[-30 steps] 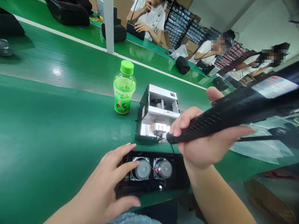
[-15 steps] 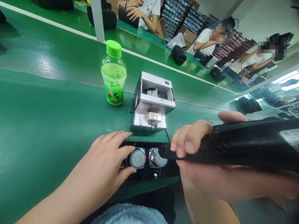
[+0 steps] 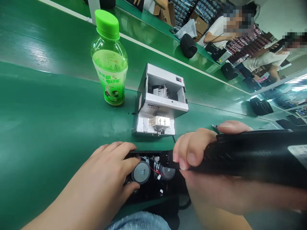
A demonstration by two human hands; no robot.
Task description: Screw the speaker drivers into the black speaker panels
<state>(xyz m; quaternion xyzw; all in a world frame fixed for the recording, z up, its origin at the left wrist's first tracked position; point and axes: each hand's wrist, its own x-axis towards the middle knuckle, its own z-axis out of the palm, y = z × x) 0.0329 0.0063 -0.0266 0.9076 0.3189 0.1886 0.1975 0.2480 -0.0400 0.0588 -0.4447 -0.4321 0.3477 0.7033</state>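
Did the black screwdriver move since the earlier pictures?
Yes. The black electric screwdriver moved away from the silver screw feeder, down toward the black speaker panel.

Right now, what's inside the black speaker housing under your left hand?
Two round speaker drivers sit inside, with red wire between them; the left hand and the black electric screwdriver cover the rest.

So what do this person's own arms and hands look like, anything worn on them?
The left hand and right hand are bare, without gloves, and have short, plain nails. The left arm shows no sleeve or watch. Light blue denim shows at the lap.
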